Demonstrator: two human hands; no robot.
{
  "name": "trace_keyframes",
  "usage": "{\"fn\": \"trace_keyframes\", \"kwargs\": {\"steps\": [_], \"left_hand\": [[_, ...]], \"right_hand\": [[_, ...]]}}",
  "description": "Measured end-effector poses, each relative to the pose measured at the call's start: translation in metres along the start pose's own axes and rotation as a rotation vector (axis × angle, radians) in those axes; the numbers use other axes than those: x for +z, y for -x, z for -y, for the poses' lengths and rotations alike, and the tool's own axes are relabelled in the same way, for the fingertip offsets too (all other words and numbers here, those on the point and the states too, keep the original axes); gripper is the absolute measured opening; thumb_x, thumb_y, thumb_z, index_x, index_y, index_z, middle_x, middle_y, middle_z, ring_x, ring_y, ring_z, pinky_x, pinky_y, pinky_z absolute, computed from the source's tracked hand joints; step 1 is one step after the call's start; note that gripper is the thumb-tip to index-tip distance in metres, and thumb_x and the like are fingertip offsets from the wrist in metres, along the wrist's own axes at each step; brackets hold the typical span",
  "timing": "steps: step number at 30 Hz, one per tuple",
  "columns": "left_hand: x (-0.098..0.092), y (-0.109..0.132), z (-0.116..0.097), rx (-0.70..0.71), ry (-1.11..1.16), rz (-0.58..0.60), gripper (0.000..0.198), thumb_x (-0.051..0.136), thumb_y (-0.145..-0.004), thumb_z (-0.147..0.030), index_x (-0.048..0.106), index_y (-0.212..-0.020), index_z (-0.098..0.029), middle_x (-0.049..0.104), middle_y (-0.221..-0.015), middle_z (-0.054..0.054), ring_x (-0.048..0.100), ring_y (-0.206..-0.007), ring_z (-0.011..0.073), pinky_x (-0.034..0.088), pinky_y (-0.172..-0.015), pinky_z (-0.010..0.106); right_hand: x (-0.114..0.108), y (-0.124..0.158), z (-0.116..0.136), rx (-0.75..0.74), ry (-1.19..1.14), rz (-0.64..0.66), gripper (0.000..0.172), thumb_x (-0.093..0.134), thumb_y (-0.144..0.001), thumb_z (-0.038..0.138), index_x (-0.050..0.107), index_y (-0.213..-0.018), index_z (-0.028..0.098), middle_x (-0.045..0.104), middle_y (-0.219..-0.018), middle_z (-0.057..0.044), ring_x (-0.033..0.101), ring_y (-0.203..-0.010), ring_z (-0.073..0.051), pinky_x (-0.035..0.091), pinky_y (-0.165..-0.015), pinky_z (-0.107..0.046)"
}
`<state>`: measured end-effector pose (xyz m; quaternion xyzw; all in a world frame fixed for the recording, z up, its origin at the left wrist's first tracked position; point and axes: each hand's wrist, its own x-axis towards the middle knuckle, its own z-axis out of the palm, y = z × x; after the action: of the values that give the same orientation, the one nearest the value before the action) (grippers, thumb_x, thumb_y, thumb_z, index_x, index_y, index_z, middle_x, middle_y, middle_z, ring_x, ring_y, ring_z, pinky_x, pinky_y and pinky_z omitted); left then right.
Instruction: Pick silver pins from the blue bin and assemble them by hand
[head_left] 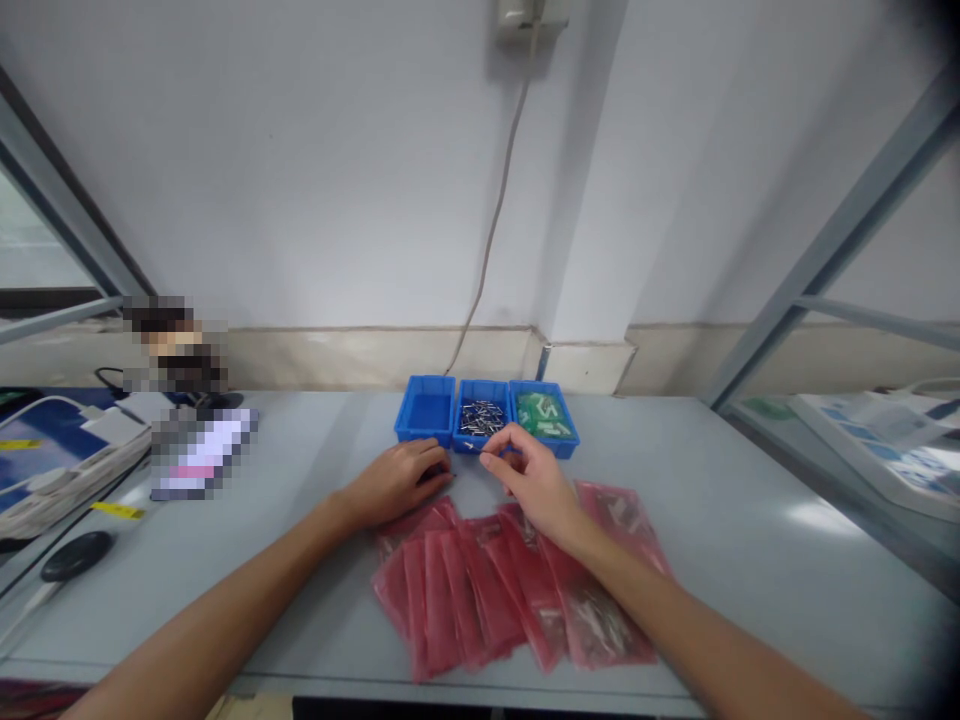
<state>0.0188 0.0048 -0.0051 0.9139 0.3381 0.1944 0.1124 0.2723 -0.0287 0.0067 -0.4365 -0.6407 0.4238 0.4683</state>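
My right hand (529, 475) is closed in a pinch at the front edge of the middle blue bin (459, 437). A small silvery metal pin (471, 446) shows at its fingertips; its exact kind is too small to tell. Similar loose metal pins (482, 418) fill that bin. My left hand (405, 480) rests on the table below the left blue bin (428, 436), fingers curled with thumb against forefinger; whatever is between them is hidden. Below both hands lie several overlapping pink plastic bags (442, 600), some with small parts inside, partly covered by my right forearm.
The right blue bin (568, 448) holds green-and-white bagged pieces. On the left are a blurred-out phone (202, 455), a power strip (67, 480) and a black round object (77, 556) with a cable. Metal frame posts (832, 240) flank the grey table (300, 600).
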Motion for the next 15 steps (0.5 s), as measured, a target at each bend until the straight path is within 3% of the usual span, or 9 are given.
{"fn": "trace_keyframes", "kwargs": {"steps": [5, 15], "left_hand": [[-0.0007, 0.0000, -0.0007, -0.004, 0.017, 0.009, 0.009, 0.059, -0.109, -0.028, 0.065, -0.107, -0.022, 0.068, -0.102, 0.003, 0.066, -0.093, 0.0201, 0.048, -0.082, 0.031], [0.0000, 0.0005, 0.0005, -0.012, -0.003, 0.014, 0.010, 0.060, -0.109, -0.030, 0.065, -0.108, -0.022, 0.067, -0.103, 0.003, 0.065, -0.093, 0.0203, 0.049, -0.082, 0.031]], "right_hand": [[-0.0006, -0.0023, 0.0007, 0.002, -0.029, -0.016, 0.021, 0.071, -0.095, 0.044, 0.063, -0.095, 0.025, 0.058, -0.086, 0.002, 0.048, -0.061, -0.014, 0.042, -0.054, -0.026], [0.0015, 0.0008, 0.0063, 0.194, -0.252, -0.029, 0.039, 0.070, -0.095, 0.056, 0.064, -0.080, 0.020, 0.048, -0.068, 0.005, 0.039, -0.056, -0.011, 0.027, -0.051, -0.024]]}}
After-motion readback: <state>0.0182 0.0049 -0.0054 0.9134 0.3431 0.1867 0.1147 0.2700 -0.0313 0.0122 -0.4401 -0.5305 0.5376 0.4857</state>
